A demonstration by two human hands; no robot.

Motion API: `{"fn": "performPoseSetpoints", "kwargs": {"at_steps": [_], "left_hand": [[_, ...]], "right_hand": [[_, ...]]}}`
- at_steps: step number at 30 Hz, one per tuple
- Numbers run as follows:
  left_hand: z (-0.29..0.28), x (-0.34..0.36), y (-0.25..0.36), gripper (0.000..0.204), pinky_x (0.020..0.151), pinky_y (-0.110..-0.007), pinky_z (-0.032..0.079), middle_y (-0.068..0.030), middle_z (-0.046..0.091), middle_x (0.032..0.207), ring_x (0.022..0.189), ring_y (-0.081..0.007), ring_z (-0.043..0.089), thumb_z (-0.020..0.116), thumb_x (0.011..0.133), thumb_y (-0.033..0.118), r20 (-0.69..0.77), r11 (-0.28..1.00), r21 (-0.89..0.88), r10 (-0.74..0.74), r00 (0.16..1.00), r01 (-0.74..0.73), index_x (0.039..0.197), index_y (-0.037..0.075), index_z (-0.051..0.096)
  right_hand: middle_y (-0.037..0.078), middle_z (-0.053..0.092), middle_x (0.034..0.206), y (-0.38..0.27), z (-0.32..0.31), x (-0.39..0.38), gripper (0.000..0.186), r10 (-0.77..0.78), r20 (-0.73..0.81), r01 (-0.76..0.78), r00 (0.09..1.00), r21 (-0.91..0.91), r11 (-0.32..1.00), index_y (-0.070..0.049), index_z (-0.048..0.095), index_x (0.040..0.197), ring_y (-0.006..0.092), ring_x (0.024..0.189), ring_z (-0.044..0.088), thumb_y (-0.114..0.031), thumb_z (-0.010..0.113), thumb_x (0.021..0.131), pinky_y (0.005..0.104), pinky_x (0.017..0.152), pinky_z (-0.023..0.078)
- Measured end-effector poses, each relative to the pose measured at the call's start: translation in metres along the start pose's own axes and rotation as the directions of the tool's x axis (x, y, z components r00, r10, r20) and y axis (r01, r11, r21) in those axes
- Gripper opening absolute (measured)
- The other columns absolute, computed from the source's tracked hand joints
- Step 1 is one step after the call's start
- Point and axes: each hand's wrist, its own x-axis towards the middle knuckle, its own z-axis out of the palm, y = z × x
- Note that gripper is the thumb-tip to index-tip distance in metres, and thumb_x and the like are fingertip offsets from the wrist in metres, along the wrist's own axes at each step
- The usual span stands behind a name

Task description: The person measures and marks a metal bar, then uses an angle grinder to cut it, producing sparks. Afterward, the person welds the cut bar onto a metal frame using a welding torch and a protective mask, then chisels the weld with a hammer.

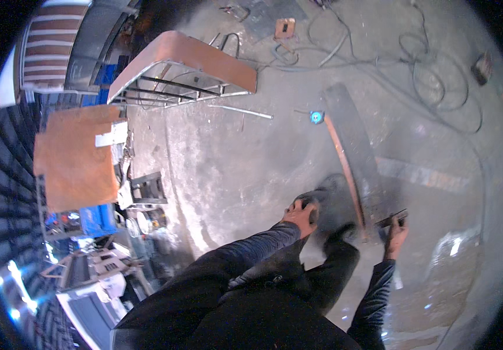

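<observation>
Pinching a dark flat piece (389,220) between thumb and fingers of the right hand (398,234), just beside the near end of a long grey metal plate (357,140); cannot tell whether touching it. Having the plate flat on the concrete floor (228,163), ahead and slightly right, with a narrow reddish-brown strip (343,151) along its left edge; cannot tell whether joined or loose. Curling the left hand's (303,217) fingers near the dark trousers (340,252), apart from the plate; cannot tell whether gripping anything. Judging by the layout, seeming partway through: already having the plate laid down and a blue tape measure (316,117) by the strip's far end, but showing no visible fixing at the near end, and not yet letting go of the dark piece. Farther out, facing a metal rod (242,111), a brown-panelled frame (204,55) and loose cables (334,51), apparently uninvolved.
</observation>
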Motion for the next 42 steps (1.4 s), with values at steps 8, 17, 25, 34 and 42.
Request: {"fn": "performPoseSetpoints", "kwargs": {"at_steps": [8,17,25,34,42], "left_hand": [[0.054,-0.075,-0.037,0.065,0.104,-0.042,0.042,-0.0186,0.058,0.13,0.122,-0.0347,0.055,0.072,0.083,0.033,0.033,0.818,-0.542,0.249,0.968,-0.192,0.14,0.013,0.048],[-0.017,-0.185,-0.029,0.08,0.103,-0.041,0.045,-0.0184,0.056,0.133,0.121,-0.0281,0.057,0.077,0.082,0.021,-0.305,0.431,-0.723,0.501,0.809,-0.54,0.149,0.009,0.035],[-0.124,-0.181,-0.128,0.049,0.103,-0.035,0.046,-0.0084,0.061,0.124,0.116,-0.0192,0.057,0.067,0.091,0.009,-0.52,-0.106,-0.802,0.607,0.6,-0.588,0.137,0.007,0.05],[-0.218,-0.205,-0.279,0.045,0.09,-0.041,0.054,-0.0178,0.066,0.114,0.101,-0.0265,0.067,0.053,0.101,0.021,-0.396,-0.229,-0.917,0.441,0.805,-0.326,0.141,0.004,0.043],[-0.283,-0.207,-0.357,0.057,0.097,-0.049,0.052,-0.0172,0.063,0.126,0.11,-0.0325,0.066,0.046,0.103,0.043,-0.416,-0.777,-0.62,0.447,0.792,0.113,0.139,0.0,0.045]], "right_hand": [[-0.002,0.059,0.08,-0.223,0.074,-0.141,0.011,0.02,0.198,-0.064,0.98,0.217,0.974,-0.011,0.06,0.096,0.0088,0.064,0.052,-0.02,0.061,0.09,0.025,0.055,0.039],[0.006,0.059,0.09,-0.337,0.16,-0.237,0.019,-0.195,0.465,-0.132,0.864,0.582,0.802,-0.01,0.054,0.1,0.012,0.056,0.046,-0.019,0.066,0.089,0.027,0.048,0.037],[0.004,0.058,0.083,-0.369,0.303,-0.281,0.017,-0.248,0.624,-0.162,0.741,0.525,0.836,-0.008,0.058,0.103,0.0114,0.056,0.045,-0.014,0.068,0.09,0.0265,0.048,0.034],[0.001,0.056,0.077,-0.386,0.468,-0.318,0.022,-0.12,0.824,-0.108,0.553,0.213,0.971,0.0,0.064,0.107,0.007,0.058,0.045,-0.005,0.07,0.087,0.0241,0.049,0.035],[0.006,0.067,0.11,-0.396,0.569,-0.345,0.031,-0.075,0.993,0.511,-0.091,0.111,0.853,-0.005,0.069,0.112,0.0173,0.105,0.061,-0.013,0.076,0.083,0.0309,0.089,0.048]]}}
